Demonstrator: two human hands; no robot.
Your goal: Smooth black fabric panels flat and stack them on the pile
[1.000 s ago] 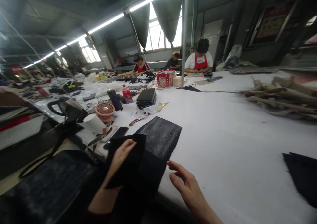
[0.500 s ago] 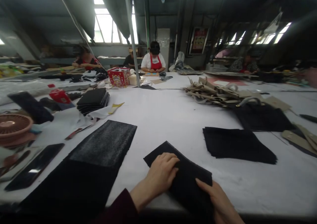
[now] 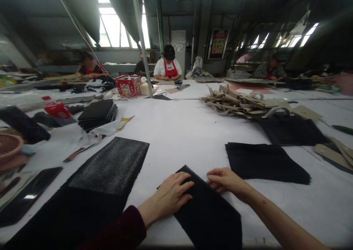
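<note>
A black fabric piece (image 3: pixel 211 213) lies at a slant near the table's front edge. My left hand (image 3: pixel 172 193) rests flat on its upper left part, fingers stretched out and slightly apart. At its upper right edge, my right hand (image 3: pixel 220 180) has thumb and fingers closed together on the border; the undersides of these fingers are hidden. To the left lie long black pieces (image 3: pixel 82 213), with a greyish, speckled panel (image 3: pixel 110 165) at their far end. A stack of black fabric pieces (image 3: pixel 264 163) sits beyond my right forearm.
Farther right are a black bag (image 3: pixel 292 130) and a heap of beige straps and pieces (image 3: pixel 234 102). On the left are a phone (image 3: pixel 30 194), a pink fan (image 3: pixel 11 147), a dark stack (image 3: pixel 99 113) and a red box (image 3: pixel 127 86). A person in a red apron (image 3: pixel 168 67) sits across the table.
My right hand has moved from the fabric's near right side up to its upper right edge. My left hand has flattened out on the piece. The view has shifted slightly right.
</note>
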